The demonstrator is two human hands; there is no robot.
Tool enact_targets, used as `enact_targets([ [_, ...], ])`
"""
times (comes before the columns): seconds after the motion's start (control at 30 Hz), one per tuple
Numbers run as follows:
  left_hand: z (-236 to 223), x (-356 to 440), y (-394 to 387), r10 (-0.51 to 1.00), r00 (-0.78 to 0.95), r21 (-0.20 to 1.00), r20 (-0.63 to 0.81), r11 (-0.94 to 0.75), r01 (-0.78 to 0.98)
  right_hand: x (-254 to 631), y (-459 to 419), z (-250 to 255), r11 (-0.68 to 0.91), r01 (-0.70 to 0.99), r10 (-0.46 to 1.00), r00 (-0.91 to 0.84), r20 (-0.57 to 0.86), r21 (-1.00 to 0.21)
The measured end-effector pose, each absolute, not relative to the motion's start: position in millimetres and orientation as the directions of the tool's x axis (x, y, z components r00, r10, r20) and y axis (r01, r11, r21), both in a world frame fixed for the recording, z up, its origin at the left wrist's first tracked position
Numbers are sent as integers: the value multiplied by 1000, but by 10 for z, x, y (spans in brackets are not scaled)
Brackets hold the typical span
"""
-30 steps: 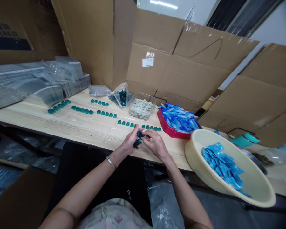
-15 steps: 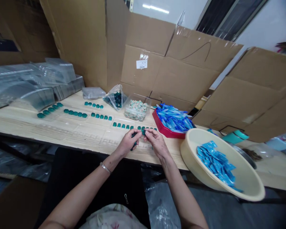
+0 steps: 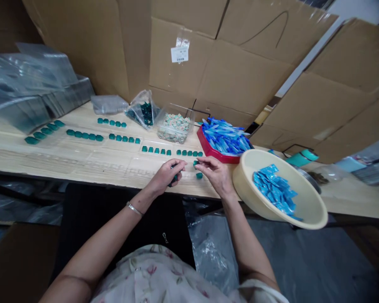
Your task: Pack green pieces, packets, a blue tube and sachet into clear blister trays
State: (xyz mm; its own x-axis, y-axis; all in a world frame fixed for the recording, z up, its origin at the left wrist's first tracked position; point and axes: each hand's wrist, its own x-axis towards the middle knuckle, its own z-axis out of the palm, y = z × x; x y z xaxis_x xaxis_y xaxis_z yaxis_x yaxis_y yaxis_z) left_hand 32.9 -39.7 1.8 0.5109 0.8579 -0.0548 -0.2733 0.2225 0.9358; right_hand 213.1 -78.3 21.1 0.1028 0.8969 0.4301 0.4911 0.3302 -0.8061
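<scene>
With my left grip (image 3: 164,177) pressed together on a dark teal cluster (image 3: 174,180) and my right grip (image 3: 208,166) loosely spread beside a teal piece (image 3: 196,163) on the table (image 3: 82,162), the step appears to be row-laying; the next move calls for aligning that piece with the teal row (image 3: 189,153).

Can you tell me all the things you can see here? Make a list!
teal pieces: many, teal, in rows on the wooden table
clear bag: one, dark teal pieces inside, table's back
clear box: one, pale mixed bits inside, beside the bag
red tray: one, blue pieces inside, back right
cream basin: one, blue packets inside, tilted at right
plastic trays: a stack, clear, far left
cardboard sheets: several, brown, behind the table
left hand: one, holding something dark teal
right hand: one, near two loose teal pieces
</scene>
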Motion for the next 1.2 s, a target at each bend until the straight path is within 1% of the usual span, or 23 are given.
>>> enact_targets([
  [0.07, 14, 267, -389, 866, 495, 914, -80, 261, -310, 2260, -805, 165, 318, 572, 894, 86, 441, -756],
  [0.17, -9, 173, -365, 862, 493, 885, -115, 315, -344, 2374, -795, 43, 381, 671, 883, -61, 465, -636],
  [0.23, -27, 132, -352, 863, 491, 880, -121, 322, -349, 2398, -765, -49, 436, 706, 865, -158, 477, -558],
  [0.33, -36, 106, -346, 858, 499, 882, -122, 324, -342, 2413, -716, -158, 500, 737, 831, -259, 492, -456],
  [0.47, -28, 89, -344, 847, 517, 867, -121, 344, -361, 2450, -688, -224, 514, 767, 829, -329, 452, -384],
  [0.57, -32, 74, -339, 833, 539, 834, -127, 383, -396, 2478, -675, -255, 491, 782, 847, -322, 424, -386],
  [0.77, -42, 85, -333, 809, 570, 774, -147, 453, -442, 2507, -625, -290, 446, 756, 884, -289, 367, -478],
  [0.9, -43, 125, -315, 794, 571, 675, -207, 539, -504, 2505, -661, -215, 441, 754, 893, -314, 323, -487],
  [1.0, -51, 141, -294, 804, 547, 633, -231, 551, -544, 2415, -710, -99, 447, 760, 881, -283, 378, -473],
  [1.1, -57, 158, -286, 828, 517, 655, -217, 516, -551, 2189, -729, 37, 472, 724, 851, -225, 474, -503],
  [1.2, -60, 198, -305, 844, 497, 693, -199, 480, -538, 1892, -695, 137, 523, 677, 823, -242, 515, -518],
])
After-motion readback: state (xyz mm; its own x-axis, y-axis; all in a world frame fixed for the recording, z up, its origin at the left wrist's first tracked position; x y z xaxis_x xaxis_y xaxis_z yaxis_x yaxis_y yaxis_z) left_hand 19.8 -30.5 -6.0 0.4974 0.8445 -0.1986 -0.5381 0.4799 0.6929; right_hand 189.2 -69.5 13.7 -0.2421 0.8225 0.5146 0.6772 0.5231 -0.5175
